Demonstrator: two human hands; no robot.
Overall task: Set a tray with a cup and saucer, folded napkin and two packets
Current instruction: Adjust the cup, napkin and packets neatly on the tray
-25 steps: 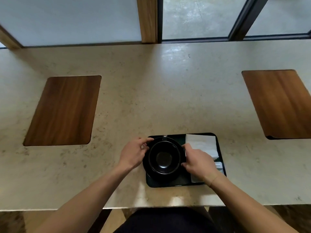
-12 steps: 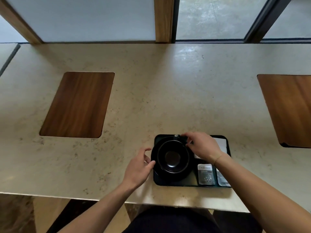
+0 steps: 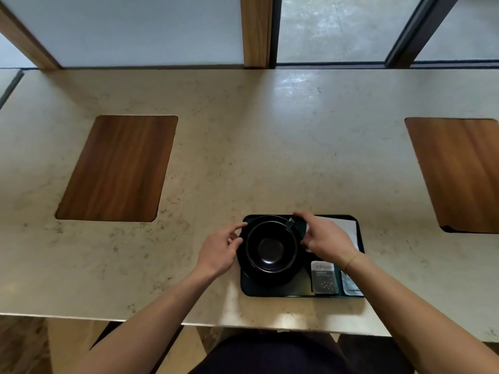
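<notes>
A dark tray (image 3: 302, 292) lies near the counter's front edge. On its left half a black cup (image 3: 271, 248) stands on a black saucer (image 3: 270, 279), with the cup's handle pointing to the far right. My left hand (image 3: 218, 252) pinches the saucer's left rim between thumb and forefinger. My right hand (image 3: 328, 240) curves around the saucer's right rim, its forefinger just past the handle. A white folded napkin (image 3: 347, 228) lies at the tray's far right, partly hidden by my right hand. Two packets (image 3: 324, 278) (image 3: 351, 288) lie side by side in the near right corner.
The beige stone counter (image 3: 243, 157) has a wooden inlay at the left (image 3: 116, 168) and another at the right (image 3: 459, 174). A window wall with a wooden post (image 3: 256, 31) closes the far edge. The counter's front edge runs just below the tray.
My left hand has come back to the saucer's left rim. The cup's handle has turned from straight away toward the far right. My right hand has slid down along the right rim.
</notes>
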